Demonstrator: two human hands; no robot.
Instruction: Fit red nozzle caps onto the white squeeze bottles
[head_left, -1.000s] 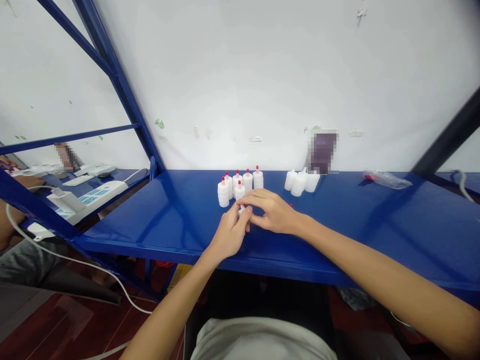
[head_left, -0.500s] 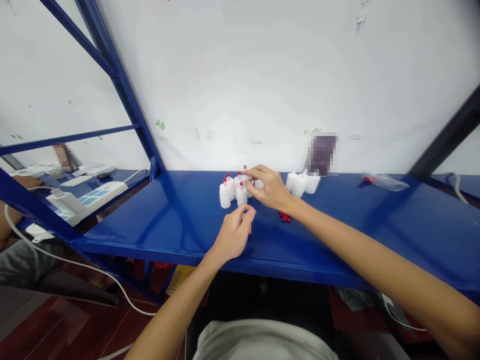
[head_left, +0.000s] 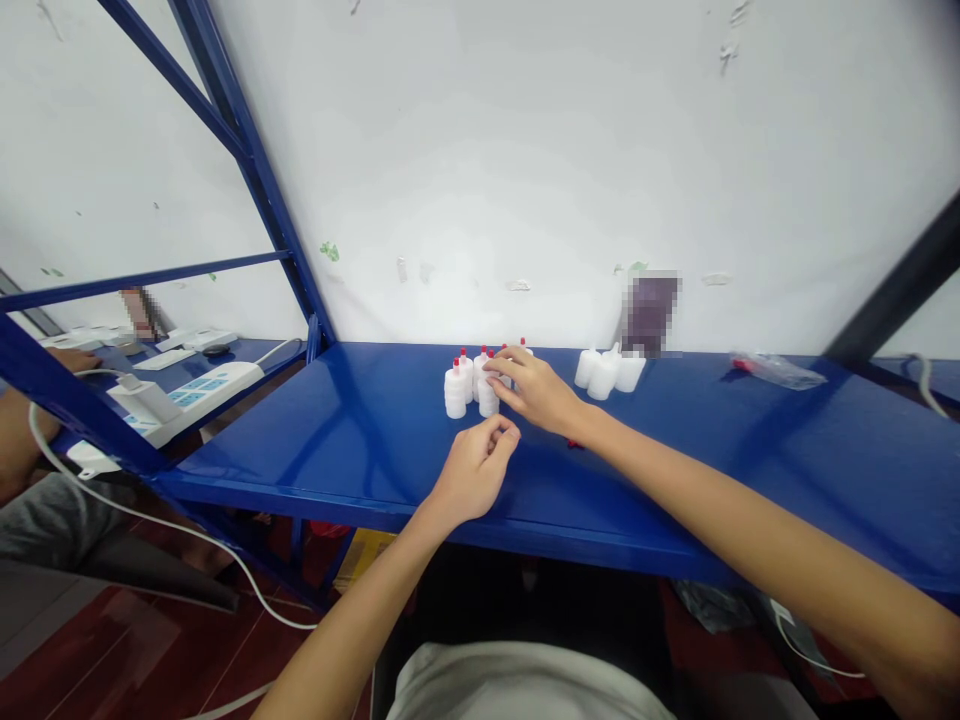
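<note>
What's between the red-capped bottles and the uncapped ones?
In the head view, the right hand covers the near part of the gap between the red-capped bottles and uncapped bottles; behind it, a strip of bare blue table shows.

Blue table under white bottles, red pieces, clear bag

The right hand hides parts of some bottles; the red bits are too small to tell; squares blur the purple thing; the shirt is cut off below.
</note>
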